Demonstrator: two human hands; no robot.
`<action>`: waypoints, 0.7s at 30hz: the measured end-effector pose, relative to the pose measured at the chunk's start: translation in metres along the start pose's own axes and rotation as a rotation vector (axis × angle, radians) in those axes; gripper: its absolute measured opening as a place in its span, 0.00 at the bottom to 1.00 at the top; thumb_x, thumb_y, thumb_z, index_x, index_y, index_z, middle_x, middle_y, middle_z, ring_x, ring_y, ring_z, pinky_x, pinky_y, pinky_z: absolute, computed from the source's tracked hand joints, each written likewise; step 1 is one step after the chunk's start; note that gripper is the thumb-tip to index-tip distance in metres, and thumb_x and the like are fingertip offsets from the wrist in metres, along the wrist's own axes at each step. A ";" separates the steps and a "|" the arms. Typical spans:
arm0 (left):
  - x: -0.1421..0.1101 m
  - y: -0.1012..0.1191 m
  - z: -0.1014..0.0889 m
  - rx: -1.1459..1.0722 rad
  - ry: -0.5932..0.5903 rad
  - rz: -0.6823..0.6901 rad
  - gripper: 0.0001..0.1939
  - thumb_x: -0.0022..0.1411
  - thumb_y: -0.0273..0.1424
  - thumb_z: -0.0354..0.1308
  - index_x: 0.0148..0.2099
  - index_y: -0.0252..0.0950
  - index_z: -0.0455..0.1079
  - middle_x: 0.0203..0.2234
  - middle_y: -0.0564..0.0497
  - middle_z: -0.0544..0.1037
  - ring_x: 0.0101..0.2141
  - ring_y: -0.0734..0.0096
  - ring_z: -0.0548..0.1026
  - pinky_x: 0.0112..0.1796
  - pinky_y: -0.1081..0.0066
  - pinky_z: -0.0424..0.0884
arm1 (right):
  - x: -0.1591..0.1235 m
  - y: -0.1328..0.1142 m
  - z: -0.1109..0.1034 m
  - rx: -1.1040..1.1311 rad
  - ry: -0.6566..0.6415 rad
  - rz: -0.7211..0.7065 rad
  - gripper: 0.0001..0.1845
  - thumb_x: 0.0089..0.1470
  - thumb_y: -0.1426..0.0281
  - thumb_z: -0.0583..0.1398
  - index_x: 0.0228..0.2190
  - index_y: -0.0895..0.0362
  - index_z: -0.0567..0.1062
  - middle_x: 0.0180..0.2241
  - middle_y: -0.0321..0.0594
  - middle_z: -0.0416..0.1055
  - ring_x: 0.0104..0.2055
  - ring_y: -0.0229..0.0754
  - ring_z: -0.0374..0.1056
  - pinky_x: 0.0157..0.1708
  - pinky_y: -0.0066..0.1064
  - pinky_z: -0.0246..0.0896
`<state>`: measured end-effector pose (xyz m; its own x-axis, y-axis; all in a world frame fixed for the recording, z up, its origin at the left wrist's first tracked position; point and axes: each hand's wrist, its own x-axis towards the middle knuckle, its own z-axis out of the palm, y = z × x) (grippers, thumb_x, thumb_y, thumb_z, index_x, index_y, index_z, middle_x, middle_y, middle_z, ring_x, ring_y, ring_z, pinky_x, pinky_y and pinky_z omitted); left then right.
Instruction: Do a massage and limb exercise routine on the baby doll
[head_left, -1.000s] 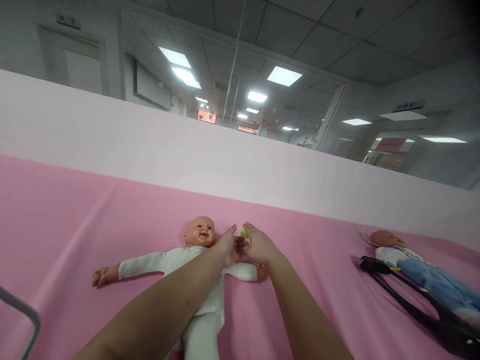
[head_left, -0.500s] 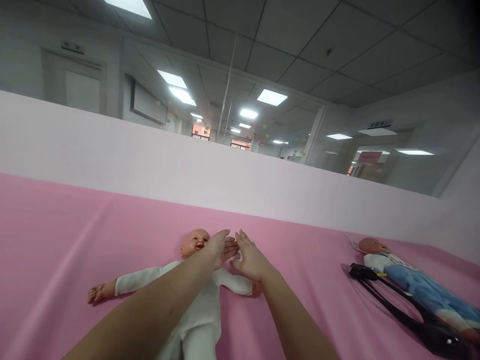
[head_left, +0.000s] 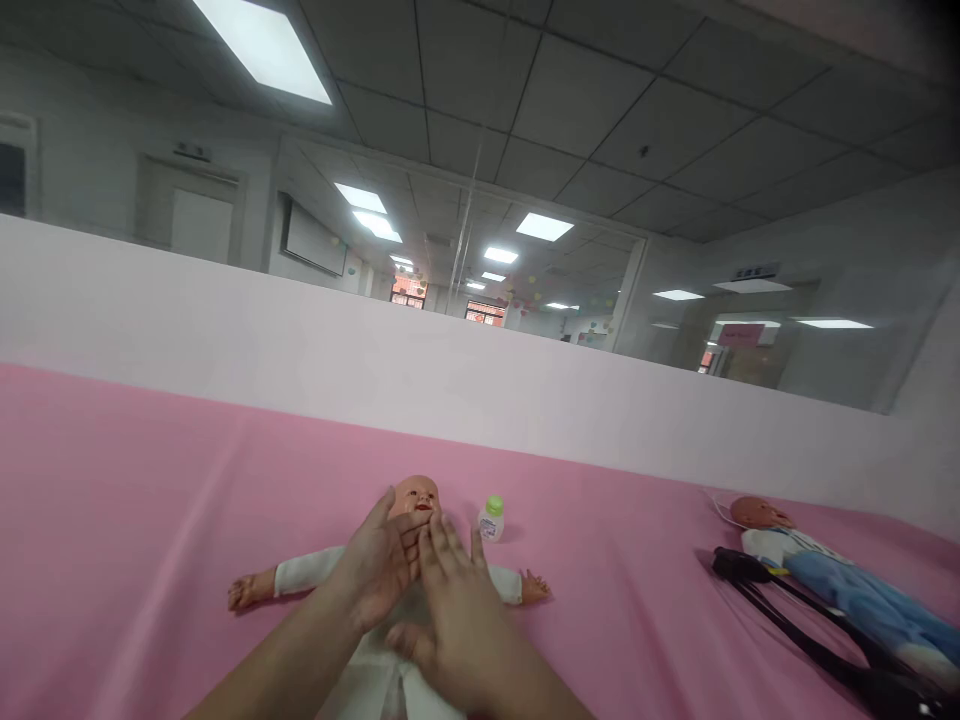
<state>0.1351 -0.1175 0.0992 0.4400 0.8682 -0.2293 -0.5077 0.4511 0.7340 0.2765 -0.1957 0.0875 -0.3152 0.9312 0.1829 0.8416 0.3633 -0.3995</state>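
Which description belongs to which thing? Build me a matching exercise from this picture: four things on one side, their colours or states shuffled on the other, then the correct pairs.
Column one:
1. Left hand
2. Right hand
3. Small bottle
4. Doll at the far right

Column two:
A. Topped with a light green cap
B. Back of it showing
C. Dressed partly in blue
D. Palm side showing

Right pairs: 1-D, 2-B, 3-A, 4-C
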 end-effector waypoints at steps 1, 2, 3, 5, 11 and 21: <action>-0.004 0.002 -0.007 -0.020 -0.002 0.005 0.34 0.70 0.51 0.53 0.60 0.24 0.72 0.56 0.30 0.78 0.57 0.50 0.77 0.55 0.64 0.75 | -0.005 -0.007 0.008 -0.007 -0.021 -0.026 0.54 0.62 0.42 0.55 0.73 0.56 0.38 0.75 0.43 0.26 0.77 0.57 0.22 0.73 0.60 0.16; -0.006 0.003 -0.013 -0.050 -0.019 0.015 0.34 0.70 0.49 0.55 0.61 0.22 0.71 0.57 0.29 0.77 0.58 0.50 0.77 0.56 0.63 0.74 | -0.009 -0.014 0.015 -0.009 -0.048 -0.054 0.54 0.63 0.43 0.55 0.73 0.58 0.38 0.75 0.45 0.27 0.77 0.58 0.23 0.73 0.60 0.18; -0.007 0.002 -0.018 -0.092 -0.039 0.024 0.34 0.71 0.48 0.55 0.63 0.21 0.69 0.58 0.28 0.76 0.59 0.50 0.76 0.57 0.62 0.73 | -0.012 -0.021 0.021 -0.004 -0.065 -0.072 0.54 0.63 0.43 0.55 0.73 0.60 0.39 0.75 0.47 0.28 0.77 0.58 0.23 0.73 0.60 0.19; -0.007 -0.004 -0.024 -0.183 -0.062 0.047 0.33 0.72 0.45 0.53 0.66 0.22 0.65 0.59 0.28 0.75 0.60 0.50 0.75 0.59 0.60 0.71 | -0.015 -0.034 0.029 0.028 -0.081 -0.109 0.53 0.64 0.44 0.54 0.73 0.63 0.40 0.75 0.48 0.29 0.77 0.57 0.24 0.74 0.58 0.19; 0.000 -0.022 -0.029 -0.398 -0.162 0.024 0.39 0.73 0.50 0.50 0.73 0.26 0.57 0.62 0.27 0.72 0.61 0.42 0.74 0.63 0.47 0.66 | 0.006 -0.048 0.021 0.021 -0.021 -0.138 0.51 0.66 0.43 0.50 0.72 0.67 0.44 0.75 0.56 0.33 0.78 0.57 0.28 0.74 0.56 0.18; 0.034 -0.009 -0.077 -0.533 -0.341 0.030 0.49 0.70 0.51 0.53 0.78 0.23 0.39 0.61 0.22 0.71 0.60 0.39 0.74 0.62 0.46 0.67 | 0.024 -0.032 0.014 -0.082 -0.015 -0.056 0.47 0.67 0.44 0.47 0.72 0.65 0.49 0.74 0.54 0.40 0.78 0.55 0.30 0.73 0.59 0.17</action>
<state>0.0979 -0.0762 0.0353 0.5864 0.8072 0.0673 -0.7840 0.5447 0.2976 0.2357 -0.1849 0.0921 -0.3686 0.9101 0.1894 0.8552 0.4119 -0.3145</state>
